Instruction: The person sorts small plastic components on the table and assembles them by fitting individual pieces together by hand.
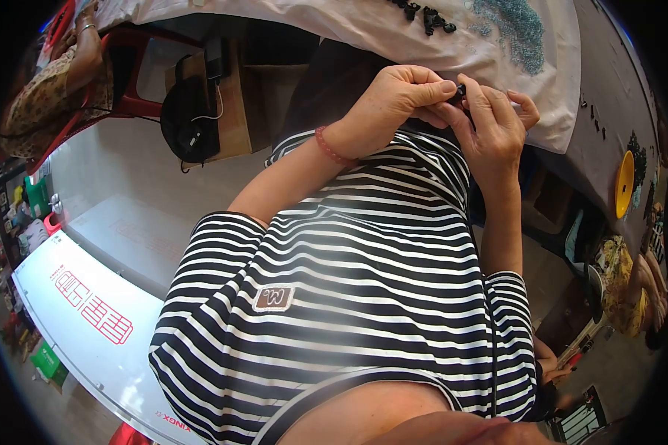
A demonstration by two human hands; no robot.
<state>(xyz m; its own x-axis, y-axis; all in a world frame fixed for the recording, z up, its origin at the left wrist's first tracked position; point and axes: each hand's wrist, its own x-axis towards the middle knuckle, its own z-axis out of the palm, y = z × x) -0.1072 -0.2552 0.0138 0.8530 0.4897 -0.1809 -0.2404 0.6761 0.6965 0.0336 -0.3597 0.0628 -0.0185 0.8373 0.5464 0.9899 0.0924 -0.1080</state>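
Note:
Above my lap, near the edge of the pale tablecloth (304, 16), both my hands meet around a small black piece (460, 92). My left hand (404, 96), with a red beaded bracelet (332, 148) at its wrist, pinches the piece between thumb and finger. From the other side, the fingers of my right hand (493, 122) close on it too. Fingertips cover most of the piece, so its exact kind cannot be made out. Similar black pieces (432, 21) lie in a loose cluster on the cloth beyond my hands.
A spread of tiny blue-grey bits (523, 33) covers part of the cloth. On the grey-covered table at right is a yellow dish (624, 184). At upper left, another person's arm (87, 55) shows beside a red chair (137, 104). A black bag (189, 119) rests beside cardboard.

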